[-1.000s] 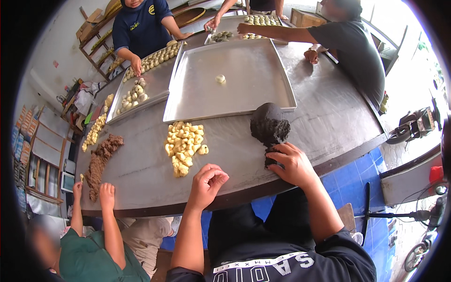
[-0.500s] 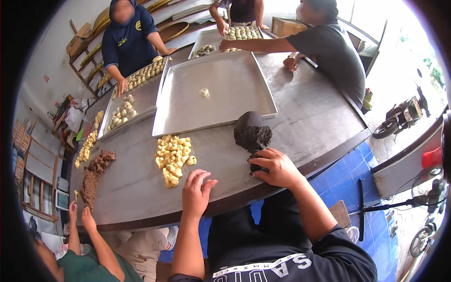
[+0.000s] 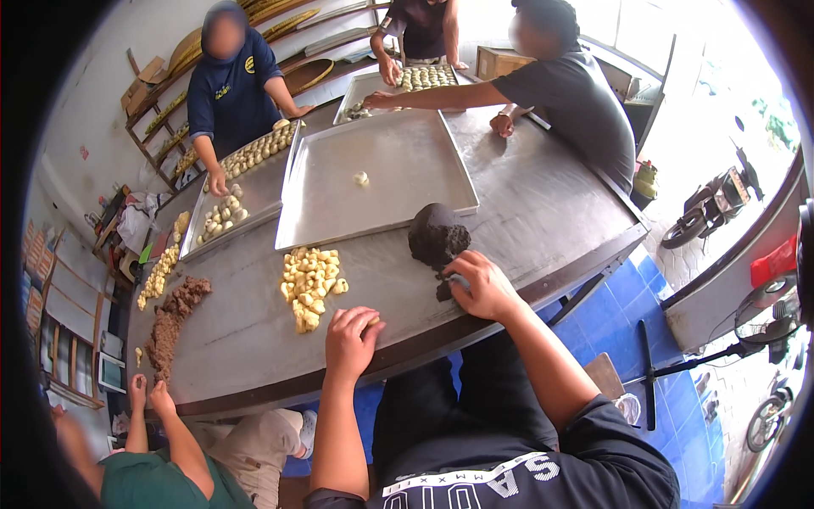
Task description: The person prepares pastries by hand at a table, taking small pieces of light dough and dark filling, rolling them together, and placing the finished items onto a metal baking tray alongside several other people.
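Note:
My left hand [image 3: 354,335] is at the table's front edge below a pile of yellow dough pieces [image 3: 309,284], fingers curled on what looks like a small yellowish piece. My right hand [image 3: 475,284] grips crumbly black paste at the near end of a large dark lump [image 3: 432,233]; something small and bluish shows at its fingers, too blurred to name. Beyond both hands lies a large metal tray [image 3: 381,204] with one pale ball [image 3: 360,178] on it.
A co-worker in navy [image 3: 233,93] handles a tray of pale balls [image 3: 254,157]. Two others [image 3: 560,110] [image 3: 415,25] work at the back tray. A person in green [image 3: 161,475] is left beside brown filling [image 3: 170,331]. A pedestal fan [image 3: 763,310] stands right.
My left fingers parted, then curled again. My right hand stays at the black paste, shifting slightly left in view. The navy-clad person's hand moved lower in view; the whole scene shifted with the camera.

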`<state>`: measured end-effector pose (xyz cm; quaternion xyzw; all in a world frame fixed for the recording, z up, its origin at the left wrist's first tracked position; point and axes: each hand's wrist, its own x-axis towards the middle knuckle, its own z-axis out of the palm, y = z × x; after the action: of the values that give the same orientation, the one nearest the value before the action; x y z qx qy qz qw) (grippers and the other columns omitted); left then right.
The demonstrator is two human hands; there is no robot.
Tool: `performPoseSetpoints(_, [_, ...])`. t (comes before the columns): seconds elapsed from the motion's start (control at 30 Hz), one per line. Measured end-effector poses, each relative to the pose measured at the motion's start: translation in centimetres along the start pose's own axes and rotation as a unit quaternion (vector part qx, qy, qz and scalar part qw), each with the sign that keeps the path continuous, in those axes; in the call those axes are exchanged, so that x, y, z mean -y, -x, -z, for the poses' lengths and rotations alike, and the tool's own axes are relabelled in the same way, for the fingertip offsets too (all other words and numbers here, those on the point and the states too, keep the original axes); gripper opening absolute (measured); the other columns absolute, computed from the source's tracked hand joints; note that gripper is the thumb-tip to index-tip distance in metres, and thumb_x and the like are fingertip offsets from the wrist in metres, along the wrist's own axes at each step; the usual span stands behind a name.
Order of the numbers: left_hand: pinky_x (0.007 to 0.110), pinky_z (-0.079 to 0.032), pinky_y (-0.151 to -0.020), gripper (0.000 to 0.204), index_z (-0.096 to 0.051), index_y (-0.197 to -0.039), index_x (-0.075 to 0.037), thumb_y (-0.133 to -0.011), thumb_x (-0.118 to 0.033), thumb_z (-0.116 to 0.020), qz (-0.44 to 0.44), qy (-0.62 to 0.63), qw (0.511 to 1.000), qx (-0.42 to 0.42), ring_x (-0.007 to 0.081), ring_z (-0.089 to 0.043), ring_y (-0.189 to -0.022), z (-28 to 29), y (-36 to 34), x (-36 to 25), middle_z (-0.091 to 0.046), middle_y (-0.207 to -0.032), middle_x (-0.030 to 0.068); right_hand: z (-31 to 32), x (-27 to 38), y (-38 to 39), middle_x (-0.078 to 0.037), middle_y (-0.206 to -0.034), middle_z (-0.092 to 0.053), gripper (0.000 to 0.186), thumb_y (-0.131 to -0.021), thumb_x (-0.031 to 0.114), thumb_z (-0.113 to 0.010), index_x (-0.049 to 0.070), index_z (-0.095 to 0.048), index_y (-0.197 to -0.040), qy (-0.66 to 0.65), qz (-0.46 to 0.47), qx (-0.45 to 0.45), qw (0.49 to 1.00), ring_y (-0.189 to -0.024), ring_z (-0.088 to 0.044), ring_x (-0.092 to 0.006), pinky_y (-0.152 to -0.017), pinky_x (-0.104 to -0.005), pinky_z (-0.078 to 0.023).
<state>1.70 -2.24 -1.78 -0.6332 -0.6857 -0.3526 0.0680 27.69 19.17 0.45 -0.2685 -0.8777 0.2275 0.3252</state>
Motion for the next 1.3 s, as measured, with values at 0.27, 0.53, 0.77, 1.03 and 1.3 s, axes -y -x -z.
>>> performPoseSetpoints(0.27, [0.045, -0.060, -0.094, 0.017, -0.085, -0.107, -0.005, -0.093, -0.014, -0.089, -0.027, -0.033, 0.999, -0.004, 0.0307, -0.073, -0.102, 0.2, -0.3, -0.8, -0.084, -0.114, 0.0071, -0.4, 0.3, 1.7, -0.011, -0.118, -0.070, 0.021, -0.091, 0.016, -0.086, 0.009, -0.081, -0.110, 0.048, 0.084, 0.014, 0.995, -0.114, -0.069, -0.0347, -0.098, -0.0483, -0.061])
performPoseSetpoints(0.53, [0.044, -0.059, -0.092, 0.019, -0.087, -0.109, -0.007, -0.092, -0.014, -0.090, -0.006, -0.046, 0.999, 0.015, 0.0302, -0.073, -0.102, 0.6, 0.0, -1.1, -0.085, -0.114, 0.0039, -1.1, 1.1, 0.6, -0.014, -0.107, -0.067, 0.013, -0.092, 0.010, -0.077, 0.004, -0.070, -0.102, 0.056, 0.029, 0.004, 0.998, -0.106, -0.070, -0.0360, -0.089, -0.0483, -0.062])
performPoseSetpoints(0.77, [0.047, -0.058, -0.102, 0.028, -0.086, -0.120, -0.007, -0.095, -0.018, -0.089, 0.001, -0.108, 0.992, 0.073, 0.0334, -0.072, -0.117, 1.3, -0.2, -1.2, -0.083, -0.131, 0.0054, -1.6, 0.9, -1.0, -0.011, -0.102, -0.067, 0.007, -0.093, 0.013, -0.075, 0.007, -0.075, -0.089, 0.081, 0.063, 0.065, 0.993, -0.103, -0.070, -0.0328, -0.086, -0.0459, -0.063])
performPoseSetpoints(1.03, [0.050, -0.046, -0.119, 0.026, -0.086, -0.119, -0.009, -0.108, -0.030, -0.075, -0.072, -0.175, 0.960, 0.207, 0.0361, -0.067, -0.135, 2.6, -7.4, -0.9, -0.079, -0.143, 0.0084, -1.6, 0.1, -0.8, -0.011, -0.106, -0.071, 0.019, -0.089, 0.018, -0.085, 0.007, -0.074, -0.099, 0.074, 0.044, 0.062, 0.994, -0.106, -0.071, -0.0358, -0.091, -0.0458, -0.061])
performPoseSetpoints(1.3, [0.043, -0.048, -0.085, 0.026, -0.074, -0.093, -0.008, -0.113, -0.023, -0.070, -0.117, -0.113, 0.986, -0.035, 0.0299, -0.066, -0.086, -7.2, -10.1, 1.4, -0.072, -0.088, 0.0050, -1.5, 0.6, 0.3, -0.012, -0.108, -0.072, 0.023, -0.088, 0.009, -0.087, 0.005, -0.074, -0.107, 0.073, 0.051, 0.006, 0.996, -0.106, -0.073, -0.0361, -0.087, -0.0491, -0.062])
